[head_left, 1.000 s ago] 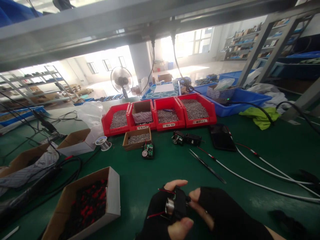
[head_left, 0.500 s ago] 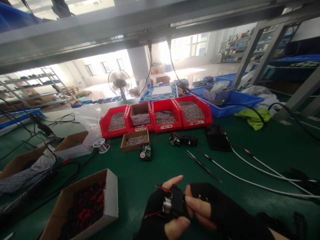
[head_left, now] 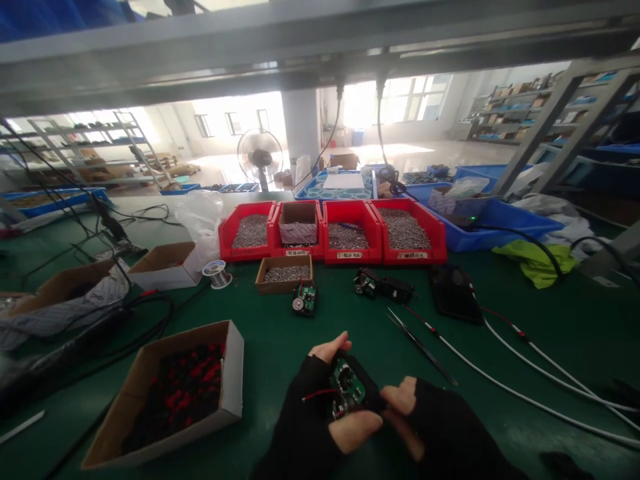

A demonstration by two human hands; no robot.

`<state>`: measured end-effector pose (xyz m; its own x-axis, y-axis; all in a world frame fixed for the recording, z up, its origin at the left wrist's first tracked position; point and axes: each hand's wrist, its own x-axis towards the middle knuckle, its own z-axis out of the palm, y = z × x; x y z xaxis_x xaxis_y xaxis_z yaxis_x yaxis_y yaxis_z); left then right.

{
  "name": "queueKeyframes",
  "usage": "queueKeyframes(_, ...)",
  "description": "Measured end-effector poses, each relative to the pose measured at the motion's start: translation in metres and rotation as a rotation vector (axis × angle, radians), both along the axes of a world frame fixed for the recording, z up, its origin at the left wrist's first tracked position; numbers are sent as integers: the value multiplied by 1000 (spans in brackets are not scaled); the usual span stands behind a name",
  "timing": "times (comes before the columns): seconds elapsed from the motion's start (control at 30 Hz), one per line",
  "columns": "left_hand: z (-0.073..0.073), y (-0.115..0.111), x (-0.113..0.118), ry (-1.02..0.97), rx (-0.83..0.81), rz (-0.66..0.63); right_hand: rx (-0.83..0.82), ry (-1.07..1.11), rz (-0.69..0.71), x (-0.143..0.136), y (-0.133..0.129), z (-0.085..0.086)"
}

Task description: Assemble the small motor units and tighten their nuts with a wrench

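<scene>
A small black motor housing with a green circuit board [head_left: 349, 381] is gripped between the thumb and fingers of my left hand [head_left: 320, 393]. Its board faces up and left, and a red wire sticks out to the left. My right hand [head_left: 417, 410] has its fingers closed at the housing's right edge; any small part between them is hidden. Both hands wear black fingerless gloves. Beyond them lies a similar housing with a green board [head_left: 305, 299]. Black assembled units [head_left: 385, 287] rest farther right, near tweezers [head_left: 423, 347].
Red bins [head_left: 353, 253] of small metal parts line the back, with a small cardboard box [head_left: 285, 283] in front. At left stands a box [head_left: 233, 373] of red and black pieces, beyond it a solder spool [head_left: 216, 275]. White cables [head_left: 520, 400] cross the right side.
The housing has turned in my hands, so its green board now shows where the silver motor faced me before. My right hand has shifted slightly right and down. The camera view has swung left.
</scene>
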<state>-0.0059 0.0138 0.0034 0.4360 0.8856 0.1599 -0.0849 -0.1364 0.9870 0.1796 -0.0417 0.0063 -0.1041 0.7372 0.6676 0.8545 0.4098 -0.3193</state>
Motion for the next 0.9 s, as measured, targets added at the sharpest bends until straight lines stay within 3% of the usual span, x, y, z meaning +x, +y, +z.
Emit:
queueKeyframes(0.07,-6,-3,-1,22,210,51,24,-56,2,4,-6,-9)
queueKeyframes(0.2,-3,-8,-2,123,402,87,126,-208,18,9,-13,-20)
queueKeyframes(0.3,3,-10,-3,202,541,143,130,-294,154,13,-9,-19)
queueKeyframes(0.43,4,-14,-5,301,620,208,68,-333,291,21,-3,-15)
queueKeyframes(0.53,7,-16,-6,157,635,143,58,-338,307,27,-5,-16)
queueKeyframes(0.7,14,-17,-5,61,440,85,59,-343,288,32,-14,-19)
queueKeyframes(0.9,9,-14,5,-170,-304,-163,179,-382,119,34,-19,-22)
